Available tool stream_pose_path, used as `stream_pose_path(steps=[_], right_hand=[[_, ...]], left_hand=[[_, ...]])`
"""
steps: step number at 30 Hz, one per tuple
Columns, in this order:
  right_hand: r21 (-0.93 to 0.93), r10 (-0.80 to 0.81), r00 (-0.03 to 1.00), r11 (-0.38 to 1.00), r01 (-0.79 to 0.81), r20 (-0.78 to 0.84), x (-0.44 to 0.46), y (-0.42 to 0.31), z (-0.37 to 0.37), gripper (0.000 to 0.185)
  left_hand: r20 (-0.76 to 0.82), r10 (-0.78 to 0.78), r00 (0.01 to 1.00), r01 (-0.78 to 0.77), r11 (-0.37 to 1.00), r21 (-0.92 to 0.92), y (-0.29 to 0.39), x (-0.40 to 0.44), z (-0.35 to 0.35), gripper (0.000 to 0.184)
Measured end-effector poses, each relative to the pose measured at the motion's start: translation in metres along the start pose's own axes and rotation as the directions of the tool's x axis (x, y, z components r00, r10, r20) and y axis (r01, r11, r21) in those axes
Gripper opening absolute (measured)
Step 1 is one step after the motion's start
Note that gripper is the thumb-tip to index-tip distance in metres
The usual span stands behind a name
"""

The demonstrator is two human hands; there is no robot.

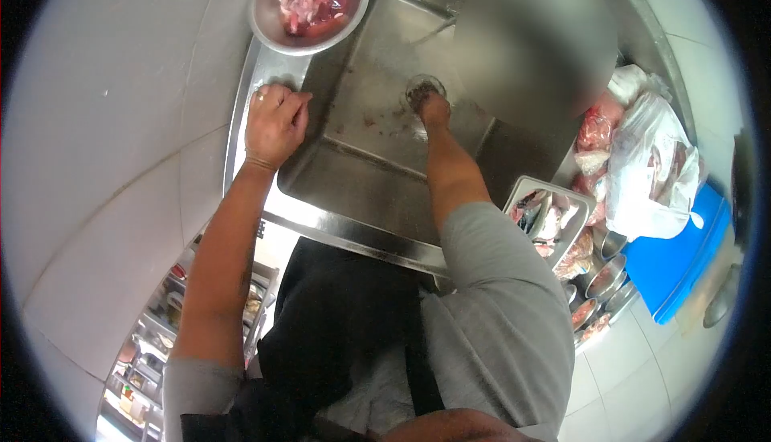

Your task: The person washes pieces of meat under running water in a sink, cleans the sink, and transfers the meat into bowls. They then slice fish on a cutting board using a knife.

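Note:
My left hand [277,125] rests on the left rim of the steel sink [373,48], its fingers curled and a ring on one of them. Whether anything is under those fingers is hidden. Down in the basin, my right hand [434,109] reaches to the round drain [423,93], where dark bits lie. Its fingertips are hard to make out against the drain. Just above my left hand, a metal bowl [259,8] with raw red and pink meat [313,4] stands at the sink's upper left corner.
Right of the sink are a tray of fish pieces [552,221], bagged meat [596,133], a white plastic bag [652,165], a blue board [679,253] and small metal bowls [606,277]. A blurred round patch hides the sink's upper right. Shelves [144,362] stand at lower left.

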State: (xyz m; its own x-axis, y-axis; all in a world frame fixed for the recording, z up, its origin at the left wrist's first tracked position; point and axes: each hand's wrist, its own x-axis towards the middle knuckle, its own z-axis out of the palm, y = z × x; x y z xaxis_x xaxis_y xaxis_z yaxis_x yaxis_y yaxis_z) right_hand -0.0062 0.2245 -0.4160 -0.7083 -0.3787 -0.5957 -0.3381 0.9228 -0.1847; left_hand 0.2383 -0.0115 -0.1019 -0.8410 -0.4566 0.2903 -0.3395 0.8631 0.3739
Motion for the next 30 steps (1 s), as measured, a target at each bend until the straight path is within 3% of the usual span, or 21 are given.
stream_pose_path(steps=[2,6,7,8,12,14,15,16,17,18,20,22,24,25,27,28,29,30], right_hand=[[0.287,0.045,0.998,0.957,-0.03,-0.045,-0.013,0.004,-0.01,0.035],[0.471,0.059,0.991,0.882,0.004,-0.119,-0.032,0.01,-0.01,0.036],[0.765,0.074,0.993,0.644,0.025,-0.095,-0.041,0.01,-0.012,0.034],[0.949,0.077,0.994,0.312,0.045,-0.073,-0.048,0.009,-0.015,0.032],[0.972,0.008,0.989,0.186,0.141,-0.145,-0.094,-0.016,-0.086,0.029],[0.69,-0.099,0.841,0.525,0.498,-0.531,-0.103,-0.022,-0.106,0.028],[0.684,-0.096,0.83,0.517,0.514,-0.55,-0.109,-0.027,-0.124,0.028],[0.804,-0.182,0.888,0.377,0.46,-0.423,-0.116,-0.034,-0.15,0.024],[0.897,-0.289,0.91,0.239,0.371,-0.299,-0.125,-0.042,-0.174,0.021],[0.891,-0.287,0.901,0.226,0.395,-0.326,-0.13,-0.047,-0.192,0.021],[0.9,-0.389,0.896,0.278,0.335,-0.213,-0.135,-0.06,-0.227,0.024],[0.93,-0.405,0.893,0.212,0.301,-0.196,-0.155,-0.078,-0.264,0.026],[0.951,-0.426,0.887,0.161,0.266,-0.176,-0.177,-0.093,-0.3,0.028],[0.952,-0.449,0.884,0.192,0.24,-0.132,-0.187,-0.101,-0.316,0.029],[0.932,-0.513,0.856,0.28,0.23,-0.057,-0.197,-0.113,-0.346,0.031],[0.929,-0.501,0.862,0.277,0.245,-0.078,-0.203,-0.117,-0.358,0.031],[0.933,-0.475,0.879,0.291,0.211,-0.05,-0.208,-0.122,-0.368,0.031],[0.937,-0.448,0.894,0.303,0.176,-0.023,-0.216,-0.127,-0.378,0.031]], left_hand=[[0.006,0.0,1.0,0.0,1.0,0.009,0.001,0.001,-0.001,0.022],[-0.013,0.001,1.0,-0.001,1.0,-0.007,-0.002,-0.002,0.001,0.019],[-0.02,0.001,1.0,-0.001,1.0,-0.004,-0.001,-0.004,0.0,0.019],[-0.029,0.007,1.0,-0.007,1.0,-0.004,0.0,-0.004,-0.002,0.019],[-0.013,0.013,1.0,-0.013,1.0,-0.01,-0.001,-0.004,-0.003,0.016],[-0.034,0.049,0.998,-0.05,0.999,-0.011,-0.005,-0.007,0.001,0.017],[-0.043,0.05,0.998,-0.051,0.998,-0.024,-0.006,-0.008,0.003,0.017],[-0.055,0.051,0.997,-0.053,0.998,-0.036,-0.004,-0.007,0.001,0.017],[0.033,-0.024,0.999,0.023,0.999,0.034,0.001,-0.008,0.0,0.016],[0.014,-0.003,1.0,0.002,0.999,0.039,0.007,-0.009,0.006,0.016],[0.105,-0.193,0.976,0.217,0.918,-0.332,0.023,0.0,0.023,0.023],[0.258,-0.119,0.959,0.241,0.823,-0.515,0.078,0.032,-0.006,0.041],[-0.096,0.05,0.994,-0.09,0.876,-0.473,0.098,0.06,0.021,0.056],[-0.11,0.064,0.992,-0.11,0.87,-0.481,0.107,0.077,0.023,0.056],[-0.01,-0.026,1.0,0.006,0.558,-0.83,0.121,0.111,0.019,0.057],[-0.019,-0.005,1.0,-0.014,0.548,-0.836,0.123,0.123,0.015,0.057],[0.205,-0.039,0.978,0.208,0.205,-0.956,0.125,0.132,0.012,0.054],[0.423,0.018,0.906,0.42,-0.158,-0.894,0.129,0.141,0.007,0.051]])
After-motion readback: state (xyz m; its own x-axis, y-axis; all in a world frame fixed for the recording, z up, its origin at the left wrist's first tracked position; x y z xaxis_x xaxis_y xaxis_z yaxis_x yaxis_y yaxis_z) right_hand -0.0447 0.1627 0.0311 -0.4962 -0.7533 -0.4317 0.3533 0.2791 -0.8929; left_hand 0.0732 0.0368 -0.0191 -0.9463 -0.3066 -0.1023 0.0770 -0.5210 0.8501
